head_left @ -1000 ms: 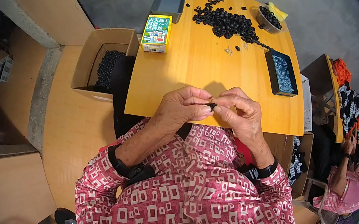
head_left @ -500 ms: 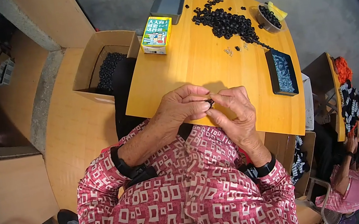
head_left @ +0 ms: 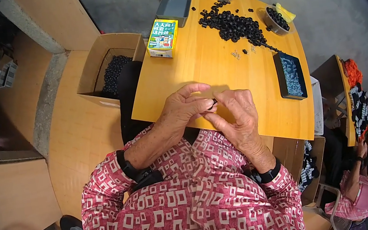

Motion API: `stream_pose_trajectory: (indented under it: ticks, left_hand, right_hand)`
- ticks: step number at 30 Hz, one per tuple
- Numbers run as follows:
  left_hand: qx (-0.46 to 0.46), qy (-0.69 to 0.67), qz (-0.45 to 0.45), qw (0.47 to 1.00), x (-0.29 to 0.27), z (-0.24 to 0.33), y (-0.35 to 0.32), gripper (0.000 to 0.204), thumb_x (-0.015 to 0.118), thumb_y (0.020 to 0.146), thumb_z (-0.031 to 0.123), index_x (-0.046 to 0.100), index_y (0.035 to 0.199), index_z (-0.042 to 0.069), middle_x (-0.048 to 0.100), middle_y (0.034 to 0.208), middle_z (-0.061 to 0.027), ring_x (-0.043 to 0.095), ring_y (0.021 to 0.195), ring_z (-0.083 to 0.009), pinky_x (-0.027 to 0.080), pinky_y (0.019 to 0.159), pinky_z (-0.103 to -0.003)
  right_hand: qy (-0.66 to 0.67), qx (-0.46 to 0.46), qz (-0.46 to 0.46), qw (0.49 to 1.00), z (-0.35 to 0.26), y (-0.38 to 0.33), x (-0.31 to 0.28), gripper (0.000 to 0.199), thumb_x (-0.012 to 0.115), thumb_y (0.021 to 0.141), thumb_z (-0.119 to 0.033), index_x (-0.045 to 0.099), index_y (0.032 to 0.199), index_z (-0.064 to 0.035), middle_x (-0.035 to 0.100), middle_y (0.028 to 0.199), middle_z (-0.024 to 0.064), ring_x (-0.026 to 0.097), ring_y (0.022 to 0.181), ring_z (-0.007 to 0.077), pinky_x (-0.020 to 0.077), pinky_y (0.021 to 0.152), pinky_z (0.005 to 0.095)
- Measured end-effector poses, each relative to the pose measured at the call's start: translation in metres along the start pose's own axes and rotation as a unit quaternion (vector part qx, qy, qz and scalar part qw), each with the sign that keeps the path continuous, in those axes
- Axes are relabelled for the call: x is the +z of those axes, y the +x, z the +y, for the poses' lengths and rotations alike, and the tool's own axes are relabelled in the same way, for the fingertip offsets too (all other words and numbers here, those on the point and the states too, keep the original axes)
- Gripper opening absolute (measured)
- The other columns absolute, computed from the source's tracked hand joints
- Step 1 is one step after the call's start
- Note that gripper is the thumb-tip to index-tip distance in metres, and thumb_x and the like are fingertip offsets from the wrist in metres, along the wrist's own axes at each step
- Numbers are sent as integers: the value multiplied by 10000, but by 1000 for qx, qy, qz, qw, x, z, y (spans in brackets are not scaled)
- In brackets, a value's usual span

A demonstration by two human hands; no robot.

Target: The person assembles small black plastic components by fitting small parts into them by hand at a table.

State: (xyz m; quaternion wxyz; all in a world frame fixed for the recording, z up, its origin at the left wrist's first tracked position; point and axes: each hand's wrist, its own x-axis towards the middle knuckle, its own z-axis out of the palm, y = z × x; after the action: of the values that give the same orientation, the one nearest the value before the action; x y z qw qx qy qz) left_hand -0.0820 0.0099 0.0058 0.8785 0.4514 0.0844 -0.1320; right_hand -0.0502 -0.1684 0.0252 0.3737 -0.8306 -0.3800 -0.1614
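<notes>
Above the near edge of the yellow table [head_left: 178, 75], my left hand [head_left: 186, 106] pinches a small black part [head_left: 213, 104] between thumb and fingers; it looks like a little ring, but most of it is covered. Close on its right is my right hand [head_left: 240, 119], with thumb and forefinger apart around the part. Whether the right fingertips touch it or hold something tiny, I cannot tell. Farther off lies a heap of black ring-like parts [head_left: 235, 25]. To the right stands a black tray [head_left: 290, 75] of small clear or silvery pieces.
A yellow-green carton [head_left: 163, 39] and a grey bin [head_left: 174, 3] stand at the table's far left. Clear tubs [head_left: 278, 21] of black parts line the far side. On the floor at left, a cardboard box [head_left: 94, 78] holds black parts. A co-worker [head_left: 358, 189] sits at right.
My right thumb and forefinger have spread wider apart beside the black part. My left hand keeps its pinch. The whole view has shifted slightly.
</notes>
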Motion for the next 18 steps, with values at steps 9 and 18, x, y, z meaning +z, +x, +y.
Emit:
stream_pose_trajectory:
  ticks: [9,18]
  left_hand:
    - [3,50,60,997,3,0,0,471,707,855,80,524,1284,10,666,963,-76,637,877,-124,482,844,-242]
    - [0,78,63,995,6,3,-2,533,721,841,92,503,1318,-7,672,970,-78,620,902,-114,459,867,-252]
  right_hand:
    - [-180,-84,-2,980,-2,7,4,278,783,753,-252,616,825,-41,553,806,80,556,773,252,427,648,370]
    - [-171,-51,-83,980,0,12,6,262,785,755,-214,623,855,-34,536,710,86,565,652,248,475,579,361]
